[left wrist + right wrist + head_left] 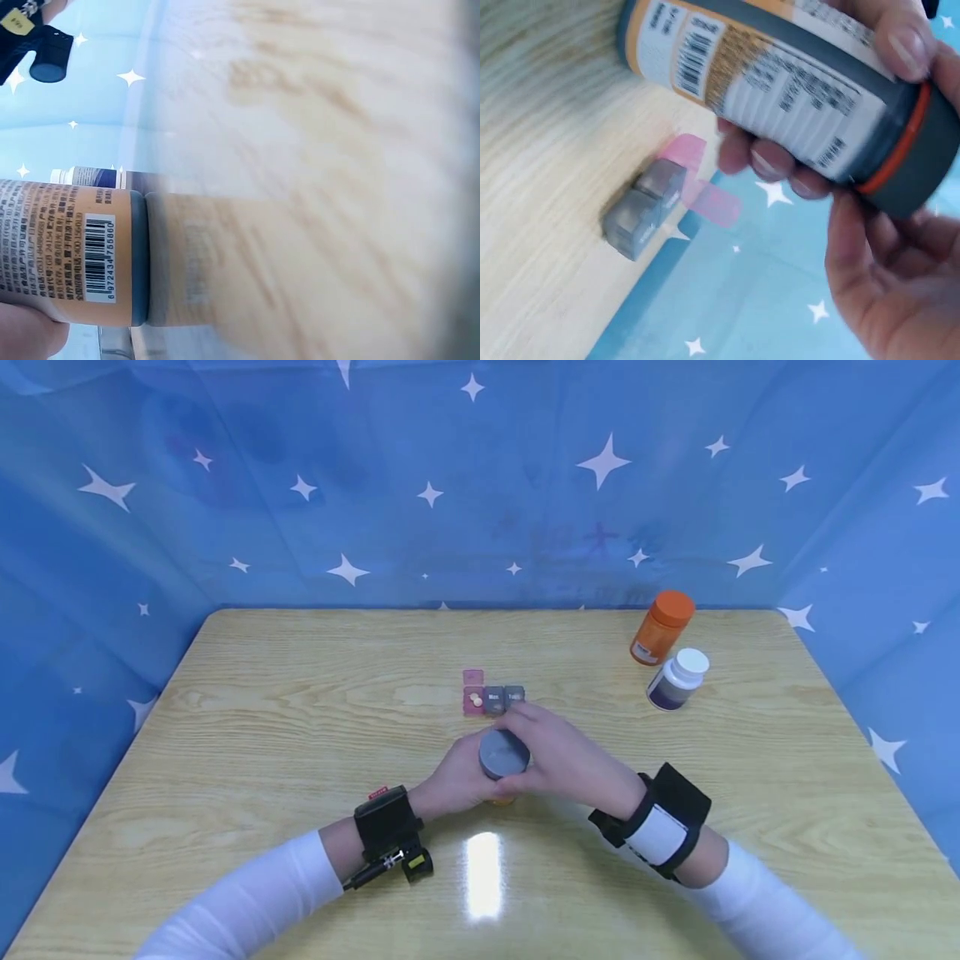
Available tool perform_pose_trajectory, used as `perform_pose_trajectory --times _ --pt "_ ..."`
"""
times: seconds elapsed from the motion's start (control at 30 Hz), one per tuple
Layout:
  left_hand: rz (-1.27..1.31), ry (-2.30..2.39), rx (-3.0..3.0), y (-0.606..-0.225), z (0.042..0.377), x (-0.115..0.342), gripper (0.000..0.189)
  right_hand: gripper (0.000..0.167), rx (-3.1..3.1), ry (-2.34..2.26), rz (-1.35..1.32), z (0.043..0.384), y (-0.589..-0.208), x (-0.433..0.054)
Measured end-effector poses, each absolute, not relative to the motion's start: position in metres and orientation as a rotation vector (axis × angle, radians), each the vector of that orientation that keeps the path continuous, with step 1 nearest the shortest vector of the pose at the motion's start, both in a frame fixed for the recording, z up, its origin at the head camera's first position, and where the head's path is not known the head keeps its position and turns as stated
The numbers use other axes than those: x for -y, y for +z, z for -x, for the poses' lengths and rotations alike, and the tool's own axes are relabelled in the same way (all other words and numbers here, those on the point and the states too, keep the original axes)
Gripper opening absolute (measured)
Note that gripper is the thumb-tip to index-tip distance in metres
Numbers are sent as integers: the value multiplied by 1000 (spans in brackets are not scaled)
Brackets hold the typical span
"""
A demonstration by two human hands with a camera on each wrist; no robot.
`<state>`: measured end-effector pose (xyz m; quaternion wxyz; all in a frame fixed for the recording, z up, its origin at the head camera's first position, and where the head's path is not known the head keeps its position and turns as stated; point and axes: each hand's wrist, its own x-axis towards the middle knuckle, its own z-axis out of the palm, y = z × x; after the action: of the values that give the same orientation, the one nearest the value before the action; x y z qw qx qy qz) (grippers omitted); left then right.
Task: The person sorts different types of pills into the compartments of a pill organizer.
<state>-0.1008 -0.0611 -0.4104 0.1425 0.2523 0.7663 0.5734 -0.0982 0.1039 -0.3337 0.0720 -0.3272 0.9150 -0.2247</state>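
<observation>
A grey bottle with an orange and white label (pixel 780 97) is held upright near the middle of the table. My left hand (pixel 459 774) wraps its fingers round the bottle's body. My right hand (pixel 566 758) grips the grey cap (pixel 504 754) from the right side. In the right wrist view, an orange ring (pixel 900 142) shows under the cap. The left wrist view shows the bottle's base at the shiny tabletop, meeting its own reflection. Just beyond the hands lies a small pill organizer (pixel 493 699). Its pink compartment (pixel 468 710) has the lid raised and pale tablets inside; two grey compartments are closed.
An orange bottle (pixel 657 631) and a white-capped bottle with a dark label (pixel 677 680) stand at the back right of the wooden table (pixel 315 693). A blue star-patterned cloth (pixel 420 443) hangs behind and beside the table.
</observation>
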Motion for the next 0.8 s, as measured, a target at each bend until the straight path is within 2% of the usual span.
perform_pose_trajectory --times 0.17,0.37,0.43,0.57,0.67,0.8 --pt "-796 1667 -2211 -410 101 62 62 60 -2847 -664 954 99 -340 -104" --pt "-803 1683 -2221 -409 102 64 48 94 -2566 -970 1158 120 -338 -111" --pt "-782 1666 -2234 -409 101 64 47 98 -2287 -1089 1205 129 -340 -113" --pt "-764 1653 -2214 -409 98 63 59 88 -1886 -1065 1286 143 -349 -116" --pt "-748 1680 -2159 -409 97 62 65 71 -1804 -1006 1345 148 -355 -119" --pt "-709 1716 -2091 -408 100 62 61 62 -1850 -1019 1345 151 -354 -122"
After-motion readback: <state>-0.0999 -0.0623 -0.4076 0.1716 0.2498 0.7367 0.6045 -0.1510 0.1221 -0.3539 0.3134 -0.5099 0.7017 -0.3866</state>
